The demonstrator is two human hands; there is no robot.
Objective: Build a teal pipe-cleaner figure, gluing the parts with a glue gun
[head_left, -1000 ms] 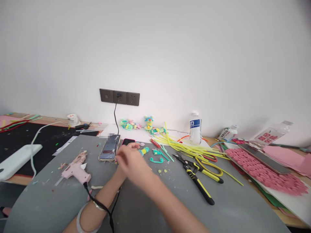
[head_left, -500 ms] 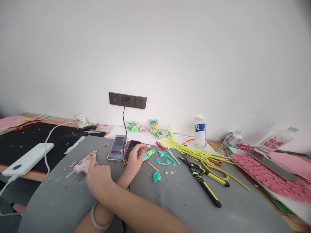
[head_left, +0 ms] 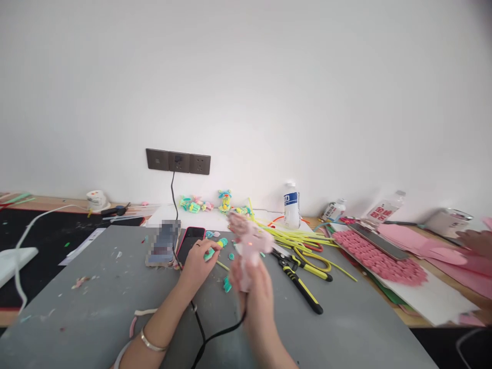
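My right hand (head_left: pixel 260 300), closed round the handle, holds a pink hot glue gun (head_left: pixel 251 246) upright over the grey mat; it is blurred, with a small red light and a black cord below. To its left, my left hand (head_left: pixel 198 266) pinches a small turquoise and yellow pipe-cleaner piece (head_left: pixel 221 244) close to the mat. The fingers hide part of this piece. A turquoise bundle (head_left: pixel 227 284) lies between my hands. Just behind my left hand are a pink-edged phone (head_left: pixel 191 238) and a propped phone (head_left: pixel 164 243).
Black-and-yellow pliers (head_left: pixel 300 284) and yellow pipe cleaners (head_left: pixel 300 236) lie right of my hands. Finished small figures (head_left: pixel 225 201) and a white bottle (head_left: pixel 291 205) stand by the wall. Pink braided material (head_left: pixel 380 256) is at right, near another person's hand (head_left: pixel 476 241).
My right hand has lifted the glue gun from the mat at left and brought it to the middle, uncrossing my arms. The view has turned right. My left hand still holds the piece.
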